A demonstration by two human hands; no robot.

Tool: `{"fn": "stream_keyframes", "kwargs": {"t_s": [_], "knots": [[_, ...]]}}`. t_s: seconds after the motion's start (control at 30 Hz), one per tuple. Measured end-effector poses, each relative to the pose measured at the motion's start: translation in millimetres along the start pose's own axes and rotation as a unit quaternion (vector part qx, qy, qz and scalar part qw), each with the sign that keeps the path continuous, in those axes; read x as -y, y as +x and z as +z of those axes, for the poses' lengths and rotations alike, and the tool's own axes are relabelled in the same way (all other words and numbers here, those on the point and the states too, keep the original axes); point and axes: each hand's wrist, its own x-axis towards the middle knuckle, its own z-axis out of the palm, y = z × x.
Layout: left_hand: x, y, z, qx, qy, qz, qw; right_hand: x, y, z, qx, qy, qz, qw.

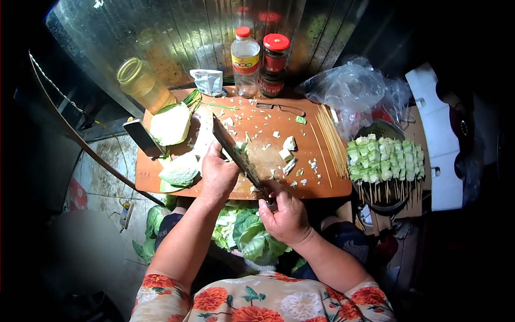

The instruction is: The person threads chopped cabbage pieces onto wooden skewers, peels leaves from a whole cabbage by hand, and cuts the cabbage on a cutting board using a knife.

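Observation:
My right hand [283, 210] is wrapped around the handle of a dark, broad-bladed kitchen knife [236, 150], held tilted over the brown cutting board [322, 140]. My left hand [219, 170] is at the left side of the blade, seeming to touch it; most of its fingers are hidden. Left of that hand lie a cabbage wedge [181, 170] and a half cabbage [170, 124] with its pale side up. Cut cabbage pieces [287, 153] and small scraps lie right of the blade. More cabbage leaves [257, 236] sit below the board's near edge.
Thin wooden skewers [331, 142] lie along the board's right side. Beyond them, skewered cabbage [383, 160] rests across a dark pan. A bottle [245, 61], red-lidded jars [276, 59], a yellowish jar [145, 86] and plastic bags [354, 88] line the back. A phone [142, 138] leans at left.

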Motion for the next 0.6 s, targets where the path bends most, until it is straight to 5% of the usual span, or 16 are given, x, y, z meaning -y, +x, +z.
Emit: {"fn": "stream_keyframes", "kwargs": {"t_s": [0.2,0.27,0.4,0.6], "knots": [[-10,0,-1,-0.031,0.047,0.031,0.998,-6,-9,1,0.084,-0.018,0.091,0.992],[-23,-2,-1,-0.045,-0.048,0.015,0.998,-4,-10,-1,0.102,-0.009,0.133,0.986],[-30,9,-21,-0.043,0.061,0.065,0.995,-13,-17,1,0.177,0.014,0.234,0.956],[-31,9,-21,-0.022,-0.017,0.033,0.999,-13,-12,3,0.134,0.021,0.276,0.951]]}}
